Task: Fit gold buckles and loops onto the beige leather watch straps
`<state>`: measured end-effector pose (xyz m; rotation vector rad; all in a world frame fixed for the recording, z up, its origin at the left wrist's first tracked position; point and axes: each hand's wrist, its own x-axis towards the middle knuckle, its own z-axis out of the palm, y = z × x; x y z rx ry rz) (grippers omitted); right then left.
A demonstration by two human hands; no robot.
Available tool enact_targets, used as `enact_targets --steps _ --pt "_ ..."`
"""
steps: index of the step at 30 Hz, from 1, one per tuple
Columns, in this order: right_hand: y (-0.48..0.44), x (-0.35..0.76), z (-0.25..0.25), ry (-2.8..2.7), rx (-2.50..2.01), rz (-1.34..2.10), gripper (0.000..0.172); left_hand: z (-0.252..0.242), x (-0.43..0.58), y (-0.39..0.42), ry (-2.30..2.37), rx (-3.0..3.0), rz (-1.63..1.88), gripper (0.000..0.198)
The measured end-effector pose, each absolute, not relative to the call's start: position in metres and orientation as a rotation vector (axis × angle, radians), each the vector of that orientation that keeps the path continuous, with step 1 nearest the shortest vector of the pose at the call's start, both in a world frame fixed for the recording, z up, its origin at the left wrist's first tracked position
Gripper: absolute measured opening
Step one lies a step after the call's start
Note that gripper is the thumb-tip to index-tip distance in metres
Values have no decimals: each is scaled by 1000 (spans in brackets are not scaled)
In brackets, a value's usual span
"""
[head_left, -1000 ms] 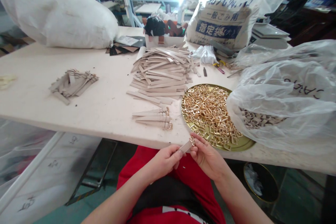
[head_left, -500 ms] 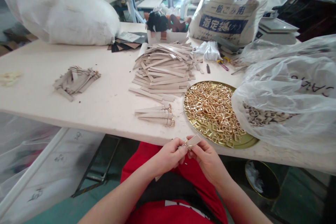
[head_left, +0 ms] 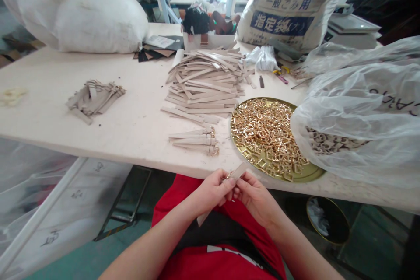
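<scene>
Between my two hands, just off the table's front edge, is a beige strap [head_left: 238,170] with a small gold buckle [head_left: 229,176] partly hidden by fingers. My left hand [head_left: 219,187] is closed on the strap at the buckle. Pinched against the same strap from the other side is my right hand [head_left: 251,188]. The strap's other end hangs below my left wrist. On the table beyond lie several buckled straps [head_left: 193,139] in a small row. A large pile of loose beige strips [head_left: 203,83] sits behind them. To the right, a round gold tray [head_left: 311,174] holds many gold buckles [head_left: 265,133].
A clear plastic bag [head_left: 367,109] of small beige loops overlaps the tray's right side. Another bundle of straps [head_left: 95,98] lies at left. Big white sacks [head_left: 82,13], a printed bag [head_left: 285,13] and a box [head_left: 210,43] stand behind. A bin [head_left: 328,221] is below the table.
The strap has turned to a steeper angle between my hands, and the buckle is now more covered by my left fingers. The camera view has shifted slightly.
</scene>
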<state>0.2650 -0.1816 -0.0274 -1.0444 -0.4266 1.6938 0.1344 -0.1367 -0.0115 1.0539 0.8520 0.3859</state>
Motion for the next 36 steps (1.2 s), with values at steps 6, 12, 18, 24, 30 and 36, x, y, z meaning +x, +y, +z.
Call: enact_targets --steps 6,12,18,24,30,36 --pt "-185 261 -25 -610 -1181 1489 11 -14 134 -139 922 1054 388 29" --pt "-181 274 -23 -738 -1272 1506 16 -15 135 -145 965 1246 392 27" --pt "-182 280 -26 -525 -1213 1731 20 -11 133 -148 948 1334 380 28" --pt "-189 278 -28 -618 -1247 1658 16 -17 135 -151 986 1320 375 28" --pt "-189 283 -26 -945 -1376 1514 15 -16 136 -152 1055 1496 325 27" --pt "-189 287 -32 -1109 -1432 1424 14 -8 139 -155 1119 1594 264 25"
